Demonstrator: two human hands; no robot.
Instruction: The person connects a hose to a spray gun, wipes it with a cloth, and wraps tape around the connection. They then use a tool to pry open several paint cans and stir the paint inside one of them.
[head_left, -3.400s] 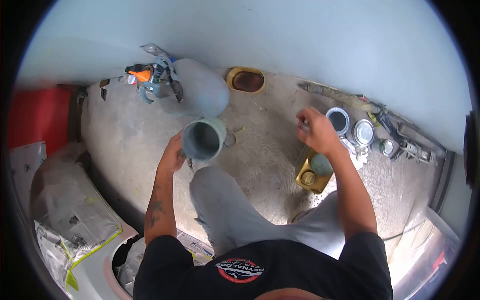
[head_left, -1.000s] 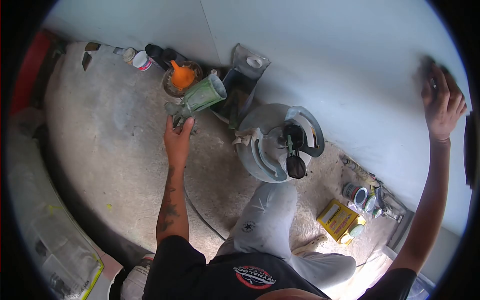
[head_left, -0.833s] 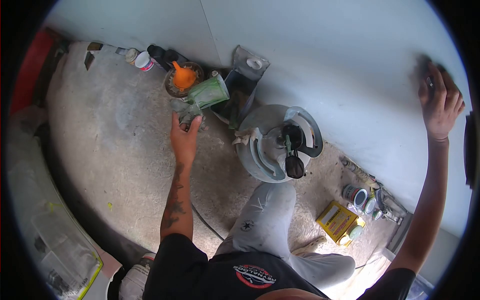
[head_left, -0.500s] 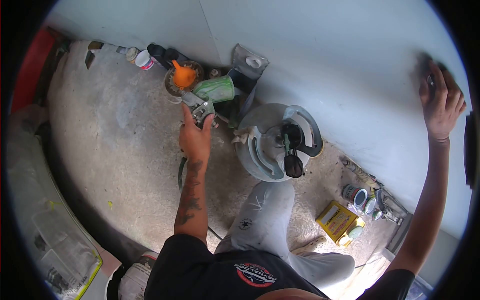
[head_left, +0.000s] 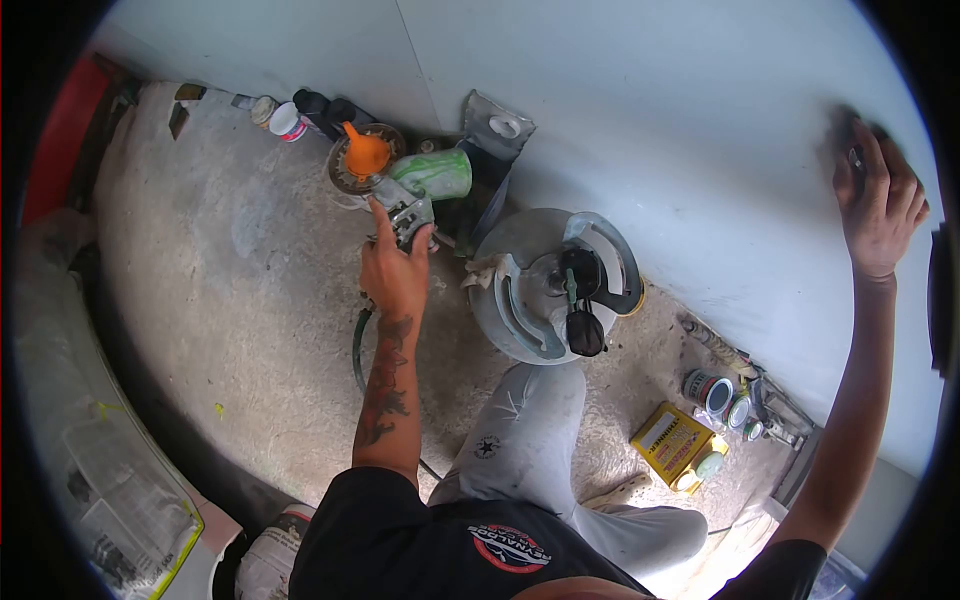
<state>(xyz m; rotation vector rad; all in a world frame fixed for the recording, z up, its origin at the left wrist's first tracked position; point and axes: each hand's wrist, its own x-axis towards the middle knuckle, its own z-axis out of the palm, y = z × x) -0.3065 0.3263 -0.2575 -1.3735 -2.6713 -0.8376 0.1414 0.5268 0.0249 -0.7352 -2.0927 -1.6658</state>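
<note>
My left hand (head_left: 395, 275) is closed around the metal body of a spray gun (head_left: 412, 218). Its cup, streaked green and white (head_left: 437, 174), sticks out to the right, and a dark green hose (head_left: 358, 350) runs down beneath my wrist. Just beyond the gun's nozzle end, an orange funnel (head_left: 367, 156) rests in a round brownish container (head_left: 345, 180). My right hand (head_left: 885, 205) leans on the pale wall (head_left: 690, 150) at the far right, fingers stretched out, with a dark shadow around them and a small shiny ring-like thing on one finger.
A grey gas cylinder (head_left: 500, 315) with a black valve knob stands before my knee. The yellow thinner can (head_left: 672, 440) and an open paint tin (head_left: 708, 390) are along the wall at right. Small tubs (head_left: 287, 122) line the wall at left, and a plastic-covered panel (head_left: 120, 470) borders the floor.
My left hand and the spray gun have shifted slightly right, and the forefinger now points upward along the gun. My right hand has slid slightly to the left against the wall.
</note>
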